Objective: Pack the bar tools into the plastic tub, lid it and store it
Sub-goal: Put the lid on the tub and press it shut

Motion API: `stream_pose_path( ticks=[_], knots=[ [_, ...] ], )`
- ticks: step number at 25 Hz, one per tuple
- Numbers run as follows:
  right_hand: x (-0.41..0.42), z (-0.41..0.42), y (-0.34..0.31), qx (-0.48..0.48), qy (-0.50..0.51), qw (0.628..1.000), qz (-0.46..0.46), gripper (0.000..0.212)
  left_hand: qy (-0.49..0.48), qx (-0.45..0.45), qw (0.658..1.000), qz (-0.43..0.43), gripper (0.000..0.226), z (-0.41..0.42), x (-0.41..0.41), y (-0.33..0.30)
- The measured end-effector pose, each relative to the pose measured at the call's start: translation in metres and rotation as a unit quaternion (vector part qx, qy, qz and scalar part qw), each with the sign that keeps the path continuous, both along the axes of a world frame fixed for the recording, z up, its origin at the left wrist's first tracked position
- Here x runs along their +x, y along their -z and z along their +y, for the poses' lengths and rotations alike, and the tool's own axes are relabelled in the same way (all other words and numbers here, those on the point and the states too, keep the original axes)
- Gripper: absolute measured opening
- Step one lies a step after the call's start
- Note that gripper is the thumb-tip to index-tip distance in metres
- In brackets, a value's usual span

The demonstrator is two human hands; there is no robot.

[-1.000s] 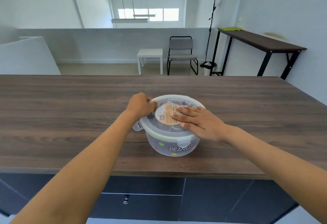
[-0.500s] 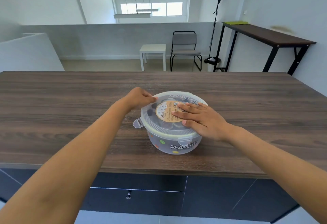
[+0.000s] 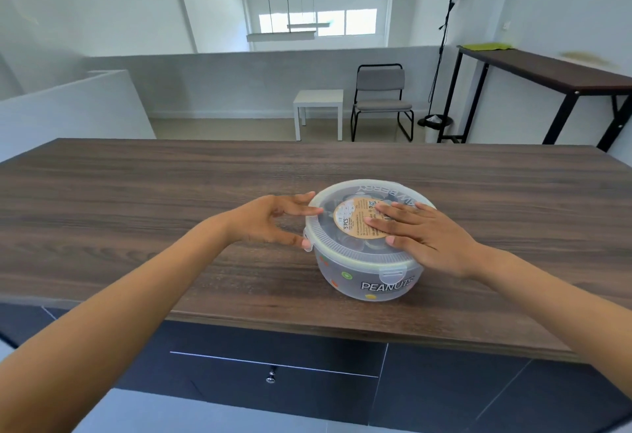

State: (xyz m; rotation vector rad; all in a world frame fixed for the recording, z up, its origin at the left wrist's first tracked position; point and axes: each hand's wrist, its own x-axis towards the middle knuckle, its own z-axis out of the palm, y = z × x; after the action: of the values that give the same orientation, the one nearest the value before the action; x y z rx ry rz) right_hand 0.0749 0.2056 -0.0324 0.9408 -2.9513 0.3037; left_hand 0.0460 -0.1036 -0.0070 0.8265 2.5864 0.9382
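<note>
Sitting lidded on the wooden counter [image 3: 136,200], near its front edge: plastic tub [image 3: 369,277], lid [image 3: 345,254] seated all round, front clip [image 3: 391,276] looking down. Packing judged done; contents showing only as dark shapes through the lid. Remaining: left clip [image 3: 307,244], then storing. Reading "PEANUTS" on the wall below the right hand [image 3: 424,239], "5 PCS" on the round label [image 3: 355,224] partly under its fingertips. Pressing flat, right fingers slightly spread. Pinching at the lid's left edge and clip, left hand [image 3: 270,220], thumb under, fingers over.
</note>
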Motion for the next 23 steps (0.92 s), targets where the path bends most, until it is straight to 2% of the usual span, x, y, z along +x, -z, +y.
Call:
stream_pose_path(
  ticks=[3,7,10,12,15,20,23],
  knots=[
    [0.001,0.000,0.000,-0.001,0.003,1.000,0.003,0.041,0.050,-0.072,0.986,0.139,0.062,0.000,-0.001,0.001],
    [0.002,0.000,0.001,-0.007,0.008,1.000,0.013,0.041,0.073,-0.120,0.956,0.259,0.060,-0.002,0.003,0.009],
    [0.003,-0.002,0.002,-0.020,0.005,0.999,0.027,0.041,0.103,-0.121,0.904,0.397,0.058,0.000,0.003,0.014],
    [0.003,-0.001,0.001,-0.016,0.004,0.999,0.030,0.041,0.123,-0.124,0.874,0.454,0.056,0.003,0.002,0.017],
    [0.002,-0.001,0.000,-0.005,-0.003,1.000,0.007,0.040,0.138,-0.135,0.849,0.493,0.053,0.003,0.000,0.021],
    [0.001,-0.001,0.002,-0.015,-0.008,1.000,0.014,0.039,0.134,-0.163,0.856,0.471,0.051,0.004,0.004,0.024],
    [0.002,0.000,0.000,-0.007,-0.006,1.000,0.005,0.039,0.158,-0.195,0.843,0.477,0.059,0.003,0.007,0.014]
  ],
)
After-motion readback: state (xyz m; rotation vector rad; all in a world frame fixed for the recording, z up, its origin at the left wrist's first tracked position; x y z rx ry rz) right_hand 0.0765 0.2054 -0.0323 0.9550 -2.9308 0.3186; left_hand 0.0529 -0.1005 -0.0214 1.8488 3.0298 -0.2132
